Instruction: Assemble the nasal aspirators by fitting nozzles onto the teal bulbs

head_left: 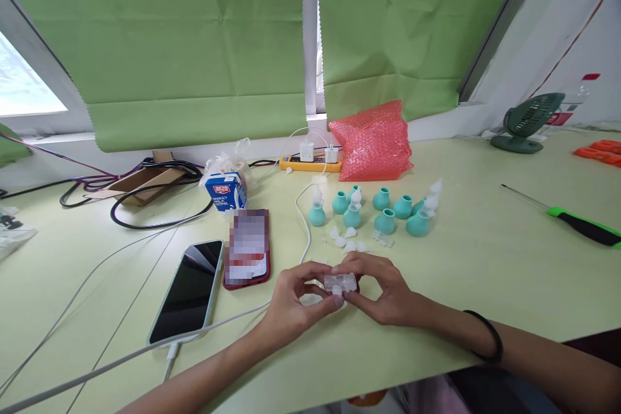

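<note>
Close to the table's front edge, my left hand (pixel 301 297) and my right hand (pixel 383 288) meet around a small translucent plastic tube piece (pixel 340 283). Fingers and thumbs of both hands pinch it from either side, and a small white bit shows at its lower edge. Just beyond my hands lie several small white cone-shaped tips (pixel 350 246) and a clear plastic piece (pixel 383 239). Behind these stand several teal rubber bulbs (pixel 385 222). Some, such as the teal bulb (pixel 317 215) at the left, carry a white tip on top.
To the left lie a black-screened phone (pixel 188 291), a red-cased phone (pixel 247 249), a blue milk carton (pixel 226 191) and cables. A yellow power strip (pixel 291 164) and pink bubble-wrap bag (pixel 373 142) are at the back. A screwdriver (pixel 572 220) and small fan (pixel 528 119) are at right.
</note>
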The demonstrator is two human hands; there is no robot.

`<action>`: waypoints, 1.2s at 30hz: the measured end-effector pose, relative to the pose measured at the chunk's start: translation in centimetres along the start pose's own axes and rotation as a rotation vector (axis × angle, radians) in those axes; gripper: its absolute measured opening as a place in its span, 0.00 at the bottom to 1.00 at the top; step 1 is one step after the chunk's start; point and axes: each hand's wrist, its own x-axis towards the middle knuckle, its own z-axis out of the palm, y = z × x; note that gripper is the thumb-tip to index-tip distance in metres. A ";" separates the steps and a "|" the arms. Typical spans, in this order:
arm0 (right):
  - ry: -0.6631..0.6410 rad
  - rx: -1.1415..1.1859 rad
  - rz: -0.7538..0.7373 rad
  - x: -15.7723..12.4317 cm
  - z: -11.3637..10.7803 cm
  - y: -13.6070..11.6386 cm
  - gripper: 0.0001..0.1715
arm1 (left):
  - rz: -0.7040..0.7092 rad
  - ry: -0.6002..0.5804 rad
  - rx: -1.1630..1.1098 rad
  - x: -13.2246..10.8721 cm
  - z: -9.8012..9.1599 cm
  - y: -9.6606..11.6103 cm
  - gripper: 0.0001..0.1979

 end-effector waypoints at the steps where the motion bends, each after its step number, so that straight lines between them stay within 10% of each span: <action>1: 0.009 0.000 0.011 0.0 0.0 -0.1 0.19 | 0.001 0.012 -0.005 0.0 0.0 0.0 0.12; 36: 0.108 -0.015 -0.049 -0.1 0.2 0.4 0.16 | 0.068 0.068 0.167 0.0 0.0 -0.1 0.15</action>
